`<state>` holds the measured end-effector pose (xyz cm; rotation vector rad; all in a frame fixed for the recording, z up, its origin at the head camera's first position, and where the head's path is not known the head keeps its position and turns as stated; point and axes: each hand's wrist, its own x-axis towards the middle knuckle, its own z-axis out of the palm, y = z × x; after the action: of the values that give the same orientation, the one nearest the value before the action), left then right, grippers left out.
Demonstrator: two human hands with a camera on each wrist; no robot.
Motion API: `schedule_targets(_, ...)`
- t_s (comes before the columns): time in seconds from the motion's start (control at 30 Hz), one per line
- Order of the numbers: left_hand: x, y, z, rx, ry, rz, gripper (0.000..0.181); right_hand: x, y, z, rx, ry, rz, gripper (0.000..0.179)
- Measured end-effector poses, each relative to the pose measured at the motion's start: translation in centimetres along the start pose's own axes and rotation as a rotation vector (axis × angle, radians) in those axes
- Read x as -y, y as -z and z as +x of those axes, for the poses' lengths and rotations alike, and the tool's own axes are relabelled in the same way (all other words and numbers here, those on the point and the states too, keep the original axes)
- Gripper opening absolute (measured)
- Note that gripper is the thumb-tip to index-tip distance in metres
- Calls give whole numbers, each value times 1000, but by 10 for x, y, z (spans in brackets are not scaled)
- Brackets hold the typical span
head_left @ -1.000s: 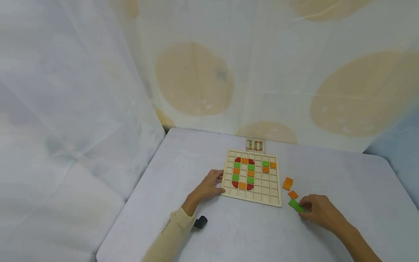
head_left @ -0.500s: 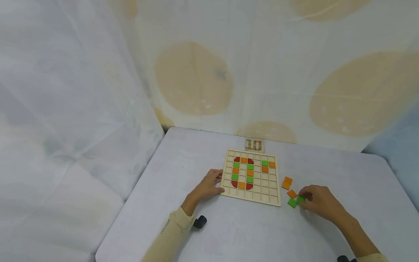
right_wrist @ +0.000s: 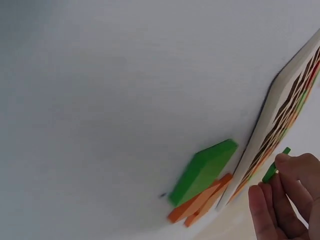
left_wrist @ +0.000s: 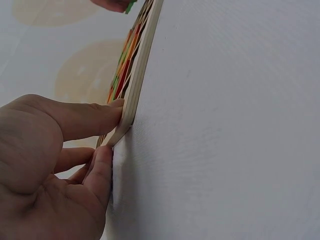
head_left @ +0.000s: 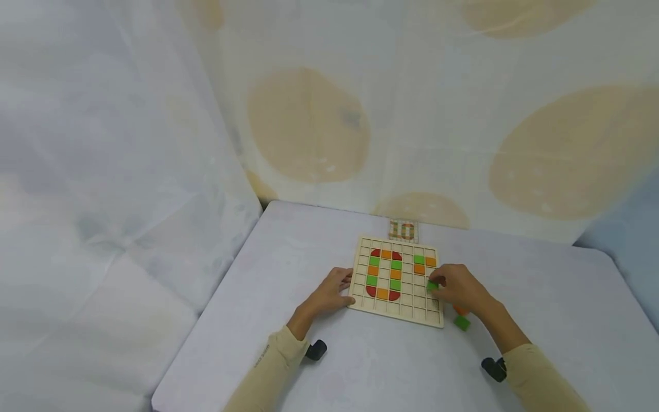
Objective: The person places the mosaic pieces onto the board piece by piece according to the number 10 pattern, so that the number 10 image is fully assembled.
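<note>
A wooden grid board (head_left: 405, 312) lies on the table, with red, orange and green tiles forming a ring and a smaller group of green and orange tiles at its upper right. My left hand (head_left: 326, 293) grips the board's near left corner; in the left wrist view its thumb presses the rim (left_wrist: 142, 70) and the fingers touch the side. Between thumb and fingertips, my right hand (head_left: 460, 286) pinches a green tile (head_left: 432, 285) over the board's right columns. The right wrist view shows that green tile (right_wrist: 270, 172) held on edge, above the board.
Right of the board lie a loose green tile (head_left: 461, 323) and orange tiles (right_wrist: 197, 202), partly hidden under the right hand in the head view. A small pattern card (head_left: 404, 230) stands behind the board. A patterned cloth wall (head_left: 432, 143) rises at the table's back.
My right hand has picked up one green tile from beside the loose pieces and carried it left and away from me, over the board. My left hand stays at the board's corner.
</note>
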<state>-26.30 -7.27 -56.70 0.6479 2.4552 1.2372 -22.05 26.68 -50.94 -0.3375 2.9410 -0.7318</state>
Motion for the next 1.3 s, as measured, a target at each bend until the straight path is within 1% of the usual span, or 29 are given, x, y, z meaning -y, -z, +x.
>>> schedule_targets(0.17, -1, -2, 2, -6, 22, 18, 79, 5, -5, 19, 16, 7, 23, 26)
schedule_targets(0.3, -3, -5, 2, -1, 37, 20, 79, 5, -8, 27, 27, 13, 25, 28)
schedule_targets(0.47, -4, -6, 2, 2, 43, 23, 79, 4, -12, 30, 27, 7, 27, 28)
schedule_targets(0.63, -2, -5, 3, -12, 27, 39, 78, 4, -12, 30, 19, 9, 25, 25)
schedule_targets(0.83, -3, -5, 1, -12, 29, 31, 78, 1, -13, 29, 61, -32, 31, 15)
schedule_targets(0.93, -3, -6, 0, -9, 31, 21, 78, -1, -15, 28, 64, 1, 17, 11)
schedule_targets(1.07, -1, -5, 0, -9, 27, 29, 79, -3, -19, 28, 20, 100, -13, 9)
schedule_targets(1.17, -1, -4, 0, -16, 23, 30, 79, -3, -22, 28, -15, 144, -23, 9)
schedule_targets(1.23, 0, -3, 0, -18, 21, 30, 79, -2, -22, 28, -23, 136, -23, 9)
schedule_targets(1.3, 2, -4, 2, -17, 18, 26, 79, -1, -20, 26, -22, 106, 9, 9)
